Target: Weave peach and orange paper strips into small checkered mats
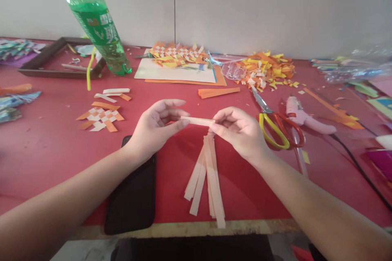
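A pale paper strip (197, 121) is held level above the red table, pinched at its ends by both hands. My left hand (161, 124) grips the left end between thumb and fingers. At the other end my right hand (237, 130) has its thumb and fingertips closed on the strip. Below lies a fanned bunch of pale strips (211, 179), its top partly hidden by my right hand. To the left sits a small woven orange and white paper piece (101, 117), with a few short folded strips (114, 94) beyond it. Folded orange strips (219, 92) lie past my hands.
Yellow and red-handled scissors (274, 124) and a pink glue gun (309, 118) with a black cord lie right. A phone (131, 195) is under my left forearm. A green bottle (98, 28), dark frame (55, 74), woven paper (177, 54) and paper scraps (266, 69) stand along the back.
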`<state>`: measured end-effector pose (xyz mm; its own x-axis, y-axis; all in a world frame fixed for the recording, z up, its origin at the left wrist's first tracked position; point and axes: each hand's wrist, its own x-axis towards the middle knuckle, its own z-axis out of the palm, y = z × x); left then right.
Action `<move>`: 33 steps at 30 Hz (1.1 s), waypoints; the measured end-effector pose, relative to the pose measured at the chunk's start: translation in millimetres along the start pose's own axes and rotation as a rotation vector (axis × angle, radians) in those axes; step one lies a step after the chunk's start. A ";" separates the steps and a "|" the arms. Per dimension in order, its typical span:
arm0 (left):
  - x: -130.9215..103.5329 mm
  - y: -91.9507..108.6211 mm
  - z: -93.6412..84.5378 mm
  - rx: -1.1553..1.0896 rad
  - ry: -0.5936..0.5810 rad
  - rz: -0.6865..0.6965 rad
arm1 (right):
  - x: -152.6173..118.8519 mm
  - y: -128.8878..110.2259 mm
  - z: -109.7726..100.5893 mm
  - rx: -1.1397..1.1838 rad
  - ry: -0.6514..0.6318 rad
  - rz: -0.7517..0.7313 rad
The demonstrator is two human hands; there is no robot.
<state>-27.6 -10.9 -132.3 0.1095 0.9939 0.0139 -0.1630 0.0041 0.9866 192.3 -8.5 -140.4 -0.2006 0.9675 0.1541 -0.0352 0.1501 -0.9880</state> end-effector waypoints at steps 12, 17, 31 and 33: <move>-0.4 2.2 0.9 0.023 0.027 -0.018 | -1.0 -3.0 1.6 -0.030 0.014 0.055; -0.2 0.9 0.5 0.045 0.030 -0.013 | 0.0 -1.5 1.9 0.007 0.032 0.052; -0.1 3.1 1.0 0.017 0.027 -0.038 | 0.8 2.8 -0.7 0.019 0.037 0.066; -0.2 3.0 0.9 0.001 0.027 -0.039 | 0.6 3.5 -0.9 0.027 0.037 0.065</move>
<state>-27.2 -11.2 -129.1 0.0895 0.9956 -0.0286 -0.1578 0.0426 0.9865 193.0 -7.2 -143.7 -0.1668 0.9820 0.0888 -0.0500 0.0815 -0.9954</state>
